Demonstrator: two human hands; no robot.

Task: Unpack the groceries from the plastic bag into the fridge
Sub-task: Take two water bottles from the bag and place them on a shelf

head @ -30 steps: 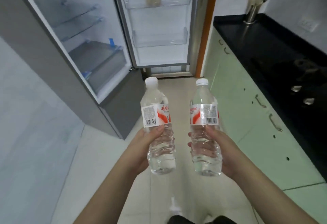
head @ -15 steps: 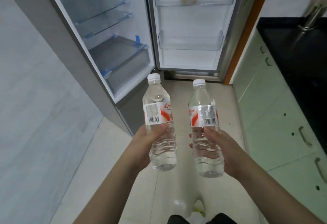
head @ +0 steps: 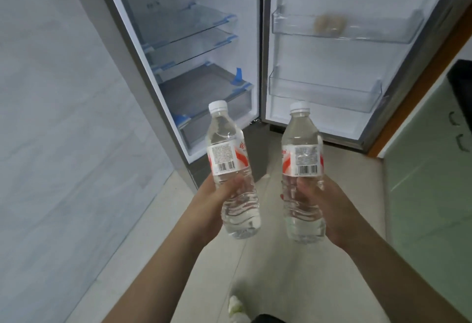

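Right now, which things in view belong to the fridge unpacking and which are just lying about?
Job:
- left bottle, gripped by left hand
- right bottle, gripped by right hand
- open fridge, door bins

Lying about:
- green cabinets
- black counter
- blurred pale item in the upper door bin

The top of the fridge (head: pixel 194 49) is cut off by the upper edge, as is its open door (head: pixel 342 72). A pale item (head: pixel 329 24) in the upper door bin is blurred behind the plastic and cannot be identified. The small print on both bottle labels (head: pixel 226 155) cannot be read. The fingers of the left hand (head: pixel 217 200) and the right hand (head: pixel 329 208) are mostly hidden behind the bottles. A white and green object (head: pixel 236 306) at the bottom edge is blurred and partly cut off. The black countertop (head: pixel 462 85) is cropped at the right edge.
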